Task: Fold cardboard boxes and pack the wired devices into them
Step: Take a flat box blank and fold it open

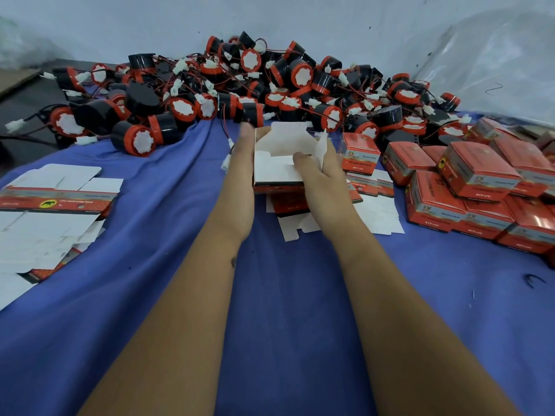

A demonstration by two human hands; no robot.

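Risk scan, frame left to right. Flat blanks [57,202] lower left look loosely stacked; a stray elbow could scatter them. Left hand [240,172] grips the half-formed box [282,163] at centre by its side wall, right hand [321,172] pinches the other side, thumb on an inner flap. Uneven squeeze could crease the flaps. Wired devices [240,85] piled behind: tangled leads could snag. Packed boxes [474,184] at right look tippy.

Blue-cloth surface [168,265]. Beyond the hands: heap of black-red wired devices [270,82]. Left of the left hand: flat box blanks [51,211]. Right of the right hand: folded red boxes [474,187].
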